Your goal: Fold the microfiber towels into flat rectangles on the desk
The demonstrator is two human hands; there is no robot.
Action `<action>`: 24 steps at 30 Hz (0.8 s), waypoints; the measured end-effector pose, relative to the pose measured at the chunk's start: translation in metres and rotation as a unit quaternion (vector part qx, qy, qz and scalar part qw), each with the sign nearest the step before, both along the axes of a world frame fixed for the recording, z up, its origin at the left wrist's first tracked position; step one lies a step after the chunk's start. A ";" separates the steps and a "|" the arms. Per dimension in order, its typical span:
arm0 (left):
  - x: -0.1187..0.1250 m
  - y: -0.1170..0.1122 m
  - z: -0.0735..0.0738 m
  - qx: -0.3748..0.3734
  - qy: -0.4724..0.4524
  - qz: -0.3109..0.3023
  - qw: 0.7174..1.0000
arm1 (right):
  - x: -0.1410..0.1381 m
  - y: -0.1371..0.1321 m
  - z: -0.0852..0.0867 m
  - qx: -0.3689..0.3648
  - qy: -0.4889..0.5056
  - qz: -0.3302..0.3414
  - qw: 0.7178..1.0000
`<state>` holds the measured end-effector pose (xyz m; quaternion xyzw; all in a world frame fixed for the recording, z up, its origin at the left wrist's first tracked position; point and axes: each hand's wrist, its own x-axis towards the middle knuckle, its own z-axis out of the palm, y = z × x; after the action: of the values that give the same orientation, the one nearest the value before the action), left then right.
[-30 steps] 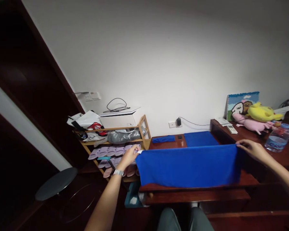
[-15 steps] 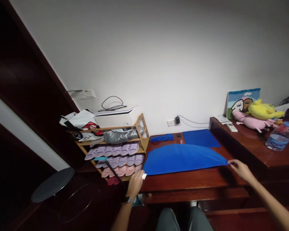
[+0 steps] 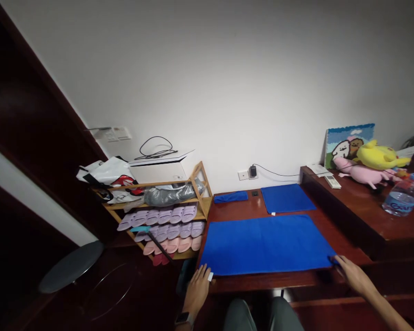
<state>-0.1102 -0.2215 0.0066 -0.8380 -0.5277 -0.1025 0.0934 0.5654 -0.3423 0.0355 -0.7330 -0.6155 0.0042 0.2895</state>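
Note:
A large blue towel (image 3: pixel 265 243) lies spread flat on the low dark wooden table (image 3: pixel 227 211). My left hand (image 3: pixel 197 290) pinches its near left corner at the table's front edge, by a small white tag. At the near right corner, my right hand (image 3: pixel 352 274) is closed on the towel. A smaller folded blue towel (image 3: pixel 287 198) lies behind it, and a rolled blue towel (image 3: pixel 230 197) rests near the wall.
A wooden shoe rack (image 3: pixel 165 216) with several slippers stands left of the table, a white box (image 3: pixel 158 169) on top. A round dark stool (image 3: pixel 67 266) sits at lower left. The raised desk (image 3: pixel 365 211) at right holds plush toys (image 3: pixel 372 165), a remote and a water bottle (image 3: pixel 402 196).
The towel was held up stretched between both hands, then lowered and pulled toward me. It now lies flat on the table, with both hands at its near corners.

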 end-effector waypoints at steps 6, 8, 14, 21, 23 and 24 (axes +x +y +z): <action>0.002 -0.011 0.001 0.010 0.000 -0.022 1.000 | 0.011 0.005 -0.023 -0.027 -0.006 0.025 0.999; 0.002 -0.018 0.003 0.019 -0.010 -0.035 0.999 | 0.013 0.013 -0.030 -0.030 -0.041 0.011 0.999; 0.010 -0.028 0.019 0.029 -0.089 -0.036 0.995 | -0.029 0.074 -0.022 -0.029 -0.058 0.043 0.997; 0.038 0.045 0.044 0.021 -0.169 -0.021 0.985 | -0.113 0.180 -0.011 -0.065 -0.044 0.115 0.990; 0.050 0.082 0.046 0.011 -0.156 -0.033 0.987 | -0.134 0.206 -0.014 -0.093 -0.051 0.120 0.987; 0.055 0.101 0.045 0.004 -0.146 -0.034 0.989 | -0.144 0.218 -0.016 -0.112 -0.054 0.122 0.985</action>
<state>-0.0550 -0.1205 0.0518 -0.8312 -0.5065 -0.2288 0.0147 0.4218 -0.1247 0.0199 -0.6789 -0.7109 0.0690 0.1698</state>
